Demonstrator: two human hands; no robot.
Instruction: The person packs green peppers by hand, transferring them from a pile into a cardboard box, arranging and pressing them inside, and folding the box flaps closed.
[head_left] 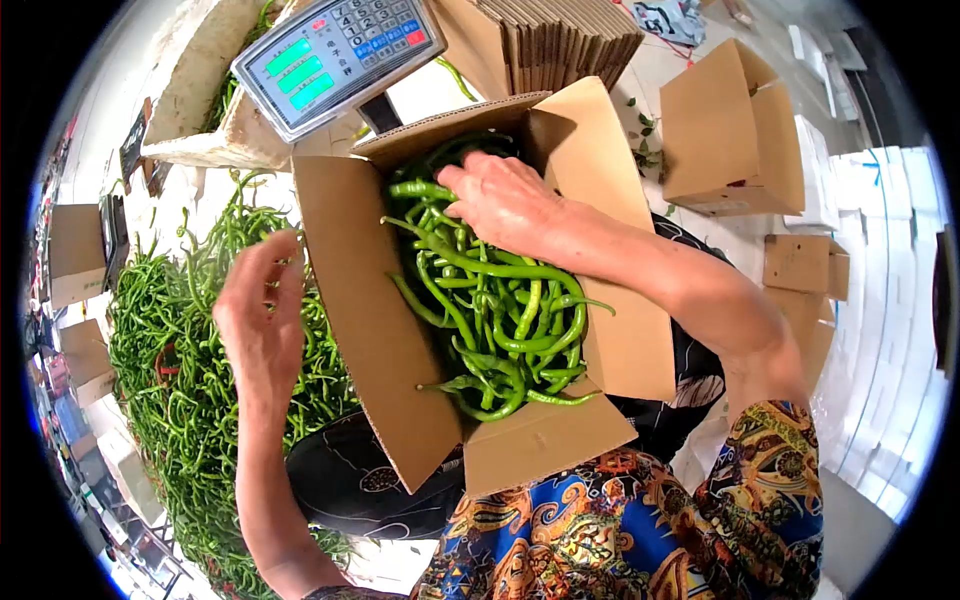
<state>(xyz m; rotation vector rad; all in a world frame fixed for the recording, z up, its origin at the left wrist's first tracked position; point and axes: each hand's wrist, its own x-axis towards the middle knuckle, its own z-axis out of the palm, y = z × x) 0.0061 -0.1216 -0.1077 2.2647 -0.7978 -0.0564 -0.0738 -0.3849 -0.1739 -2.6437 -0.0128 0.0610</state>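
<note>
An open cardboard box with its flaps spread stands in front of me, holding long green peppers. My right hand reaches into the far end of the box, its fingers bent down among the peppers. Their tips are hidden, so what they hold cannot be made out. Left of the box, my left hand is raised beside the left flap, above a large heap of green peppers. It is a little blurred, with its fingers curled and partly apart, and nothing shows in it.
A scale display with a keypad stands beyond the box. Behind it is a white foam container. Folded cardboard lies at the back. Another open box and a small carton are on the right.
</note>
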